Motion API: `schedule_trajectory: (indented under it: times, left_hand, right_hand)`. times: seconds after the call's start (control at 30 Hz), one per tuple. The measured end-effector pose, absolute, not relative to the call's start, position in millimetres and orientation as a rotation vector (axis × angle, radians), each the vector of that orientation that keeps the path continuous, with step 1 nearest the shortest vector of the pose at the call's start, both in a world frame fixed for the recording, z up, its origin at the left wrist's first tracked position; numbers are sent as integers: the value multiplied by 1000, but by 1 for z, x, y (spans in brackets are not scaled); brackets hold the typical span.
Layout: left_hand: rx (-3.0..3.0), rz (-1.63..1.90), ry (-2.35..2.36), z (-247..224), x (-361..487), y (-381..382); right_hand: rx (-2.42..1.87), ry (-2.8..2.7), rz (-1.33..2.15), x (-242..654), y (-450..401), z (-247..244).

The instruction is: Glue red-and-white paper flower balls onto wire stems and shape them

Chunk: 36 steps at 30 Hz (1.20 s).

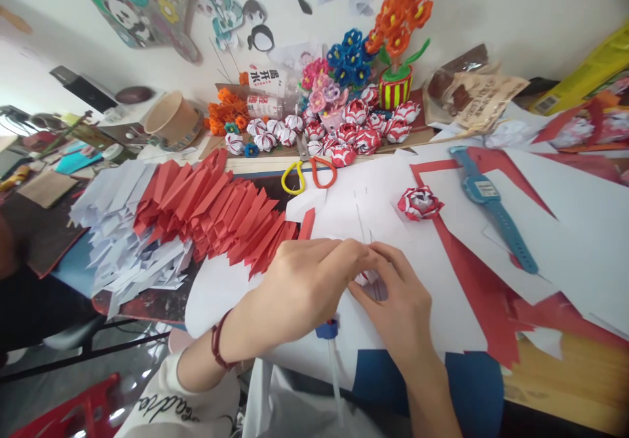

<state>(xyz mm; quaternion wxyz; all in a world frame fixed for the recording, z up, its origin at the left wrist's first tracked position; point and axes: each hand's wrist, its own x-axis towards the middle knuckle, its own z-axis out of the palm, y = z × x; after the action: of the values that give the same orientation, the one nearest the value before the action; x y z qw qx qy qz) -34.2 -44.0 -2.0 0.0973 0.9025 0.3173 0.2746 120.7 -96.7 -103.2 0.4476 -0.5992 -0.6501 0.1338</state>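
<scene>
My left hand and my right hand meet over white paper, fingers bent and closed around a small red-and-white folded paper flower. Most of that flower is hidden behind the fingers. Thin wire-like lines show just beyond the fingertips. A finished-looking red-and-white paper rosette lies to the right of them. Left of my hands spreads a long row of folded red paper strips, with white folded strips beside it. Scissors with one yellow and one orange handle lie behind.
A blue watch rests on white and red paper sheets at the right. Several paper flowers line the wall, with an orange flower pot among them. A white stick with a blue top is below my left hand.
</scene>
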Motion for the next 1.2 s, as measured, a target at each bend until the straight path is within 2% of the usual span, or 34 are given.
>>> schedule_trajectory:
  times: [0.27, 0.5, 0.73, 1.07, 1.2]
  left_hand:
    - [2657, 832, 920, 0, -27, -42]
    - [2769, 708, 841, 3, -22, -36]
    - [2810, 774, 767, 7, -11, -31]
    - [2799, 787, 751, 2, -9, -31]
    - [2835, 693, 758, 0, -10, -32]
  right_hand:
    - [-1503, -1579, 425, 123, -97, -103]
    - [-1573, -1495, 539, 127, -99, -103]
    - [-1643, -1428, 676, 128, -99, -94]
    - [-1644, -1451, 654, 129, -98, -96]
    - [-1626, -1456, 674, 131, -99, -95]
